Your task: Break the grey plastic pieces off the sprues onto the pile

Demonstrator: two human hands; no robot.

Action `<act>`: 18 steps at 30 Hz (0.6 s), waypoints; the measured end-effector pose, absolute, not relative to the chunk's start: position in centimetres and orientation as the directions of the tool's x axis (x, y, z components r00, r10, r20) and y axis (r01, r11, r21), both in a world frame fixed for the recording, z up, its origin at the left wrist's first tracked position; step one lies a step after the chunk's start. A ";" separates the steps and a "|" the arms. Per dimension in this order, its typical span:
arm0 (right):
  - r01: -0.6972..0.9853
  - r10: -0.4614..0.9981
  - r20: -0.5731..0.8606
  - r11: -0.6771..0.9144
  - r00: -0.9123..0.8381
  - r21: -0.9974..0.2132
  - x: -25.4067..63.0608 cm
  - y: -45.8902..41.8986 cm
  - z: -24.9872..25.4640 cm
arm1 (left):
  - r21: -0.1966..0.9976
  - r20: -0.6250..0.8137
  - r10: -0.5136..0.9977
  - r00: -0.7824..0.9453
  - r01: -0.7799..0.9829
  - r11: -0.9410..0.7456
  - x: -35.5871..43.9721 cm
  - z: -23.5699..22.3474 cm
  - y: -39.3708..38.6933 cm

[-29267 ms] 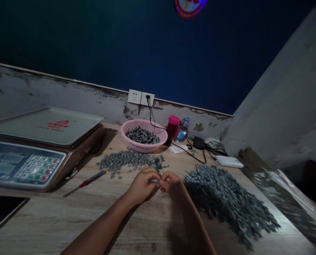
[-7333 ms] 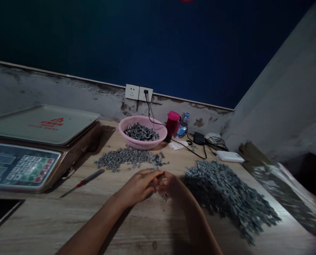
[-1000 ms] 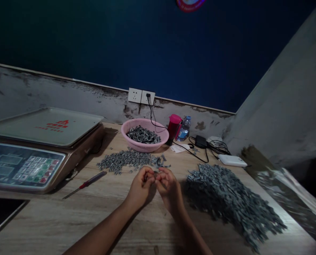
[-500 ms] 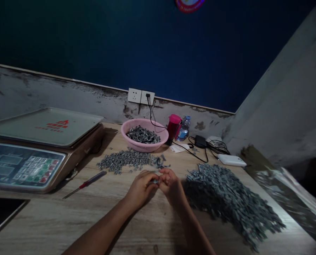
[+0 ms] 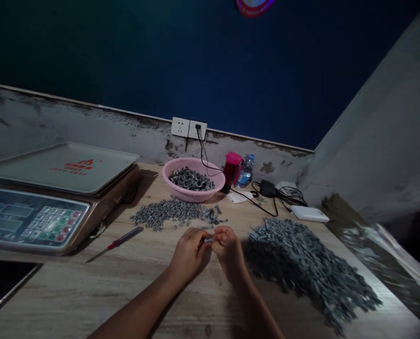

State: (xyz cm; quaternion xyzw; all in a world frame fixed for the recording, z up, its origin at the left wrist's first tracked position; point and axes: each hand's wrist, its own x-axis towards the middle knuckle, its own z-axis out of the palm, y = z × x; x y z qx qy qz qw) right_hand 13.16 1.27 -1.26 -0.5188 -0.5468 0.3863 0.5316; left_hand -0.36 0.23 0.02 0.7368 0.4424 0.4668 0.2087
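My left hand [image 5: 189, 249] and my right hand [image 5: 227, 245] meet above the middle of the table. Between their pinched fingertips is a small grey piece [image 5: 207, 239], mostly covered by the fingers, so its exact kind does not show. Just beyond the hands lies a spread of tiny grey pieces [image 5: 167, 212], with some longer curled grey strips [image 5: 213, 215] at its right end. A large heap of grey strip-like pieces [image 5: 309, 263] lies to the right of my right hand. Behind the small pieces, a pink plastic basket [image 5: 194, 194] holds more grey scraps.
At left stand a digital scale [image 5: 61, 188] and a dark flat device [image 5: 8, 282]. A screwdriver [image 5: 116, 243] lies near the scale. Toward the wall are a red lidded cup [image 5: 231, 165], a water bottle [image 5: 246, 170], a black adapter [image 5: 267, 188] with cables and a white box-like device [image 5: 309, 213].
The fingertips of both hands have shifted slightly, and more of the small grey piece shows between them. The view has moved a little; the piles look the same.
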 end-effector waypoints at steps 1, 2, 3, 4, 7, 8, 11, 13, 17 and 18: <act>0.132 0.982 0.162 0.148 0.098 -0.980 13.2 1.2 -1.1 | 0.727 0.502 0.850 0.161 0.453 -0.515 -0.4 0.0 0.3; 0.101 0.986 0.141 0.132 0.088 -0.986 13.2 1.2 -1.0 | 0.732 0.503 0.850 0.157 0.446 -0.515 -0.5 -0.1 0.4; 0.064 0.989 0.121 0.116 0.080 -0.991 13.2 1.2 -0.9 | 0.735 0.504 0.848 0.161 0.435 -0.520 -0.5 -0.1 0.4; 0.022 0.992 0.100 0.098 0.076 -0.995 13.2 1.2 -0.8 | 0.739 0.506 0.846 0.168 0.421 -0.525 -0.6 0.0 0.5; -0.097 0.995 0.038 0.047 0.095 -0.994 13.3 1.3 -0.7 | 0.766 0.487 0.854 0.183 0.380 -0.519 -0.7 0.1 0.7; -0.136 0.995 0.021 0.034 0.101 -0.990 13.4 1.3 -0.7 | 0.779 0.475 0.862 0.178 0.372 -0.506 -0.7 0.1 0.7; -0.235 0.995 -0.047 -0.026 0.083 -0.972 13.7 1.5 -0.7 | 0.815 0.439 0.886 0.146 0.351 -0.462 -0.7 0.2 0.7; -0.268 0.995 -0.096 -0.083 0.037 -0.960 13.9 1.6 -0.6 | 0.833 0.422 0.898 0.124 0.339 -0.438 -0.6 0.2 0.8; -0.251 0.990 -0.126 -0.139 -0.064 -0.958 14.3 1.5 -0.3 | 0.873 0.365 0.924 0.112 0.303 -0.382 -0.4 -0.1 0.8; -0.245 0.989 -0.130 -0.144 -0.075 -0.959 14.3 1.4 -0.3 | 0.891 0.338 0.934 0.115 0.281 -0.357 -0.3 -0.1 0.8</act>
